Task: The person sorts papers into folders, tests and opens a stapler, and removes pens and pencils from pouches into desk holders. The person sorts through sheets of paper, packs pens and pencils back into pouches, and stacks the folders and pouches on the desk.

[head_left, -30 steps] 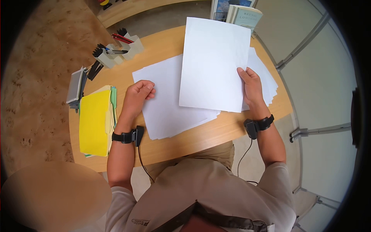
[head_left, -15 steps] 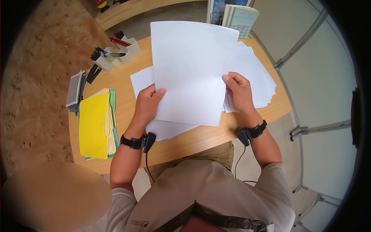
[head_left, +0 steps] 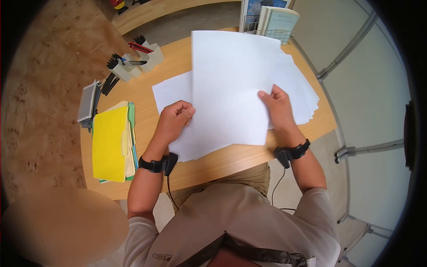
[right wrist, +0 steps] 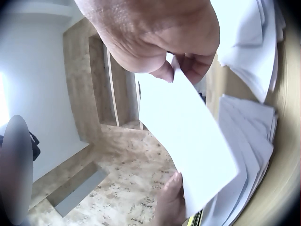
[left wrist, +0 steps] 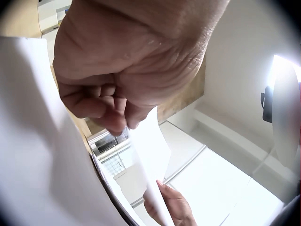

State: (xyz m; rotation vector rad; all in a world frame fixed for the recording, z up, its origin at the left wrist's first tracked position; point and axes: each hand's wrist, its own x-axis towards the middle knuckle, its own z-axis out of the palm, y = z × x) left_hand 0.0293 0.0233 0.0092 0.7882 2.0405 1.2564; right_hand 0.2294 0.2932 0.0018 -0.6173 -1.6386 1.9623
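Observation:
A blank white sheet of paper (head_left: 231, 89) is held up over the desk, its upper part bending slightly. My right hand (head_left: 280, 110) pinches the right edge, thumb on the near face and fingers behind. At the left edge, my left hand (head_left: 174, 122) has its fingers curled in, thumb and forefinger pinching the margin; the left wrist view shows the sheet (left wrist: 153, 150) running off from those fingertips. Under it lies a stack of white paper (head_left: 172, 91), partly hidden. To the right, more white sheets (head_left: 299, 91) lie fanned out, as the right wrist view also shows.
Folders with a yellow one (head_left: 109, 144) on top lie at the desk's left. Pen holders (head_left: 126, 71) stand behind them, near a black stapler-like object (head_left: 109, 83). Books (head_left: 280, 26) stand in a wire rack at the back. White partition panels (head_left: 373, 111) flank the right side.
The sheet first swung left and down from the right hand, where the left hand met its edge. Since then it has shifted a little right, and the left fingers have curled further.

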